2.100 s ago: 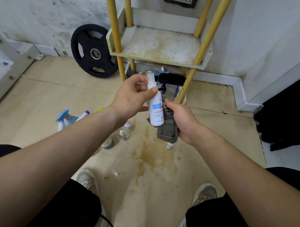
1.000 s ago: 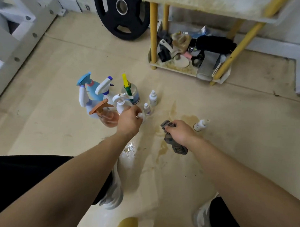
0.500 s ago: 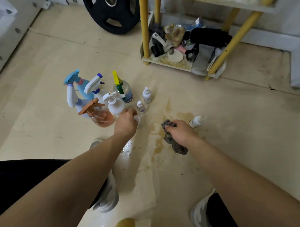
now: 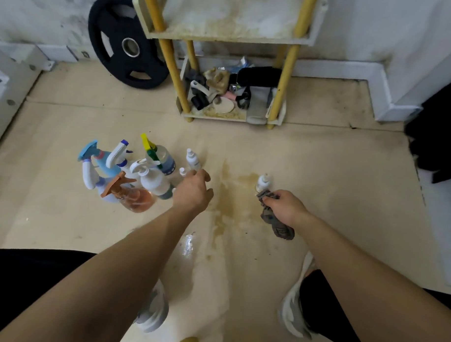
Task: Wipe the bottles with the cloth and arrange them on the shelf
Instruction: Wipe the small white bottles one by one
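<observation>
Several spray bottles stand grouped on the floor at centre left. A small white bottle and a tinier one stand at the group's right edge. My left hand hovers palm down, its fingertips at the tiny bottle. The palm is hidden, so any hold is unclear. My right hand grips a crumpled grey cloth, which hangs below the fist. Another small white bottle stands just beyond that hand. The yellow-posted shelf is ahead, its stained middle tray bare.
The shelf's bottom tray is crammed with clutter. A black weight plate leans on the wall left of the shelf. A brown stain marks the floor between my hands. A dark object is at the right, and my shoes are below.
The white blue-labelled bottle held up 2.1 s ago is gone from my left hand, which now sits low at the small bottles. The right hand kept the cloth and shifted right.
</observation>
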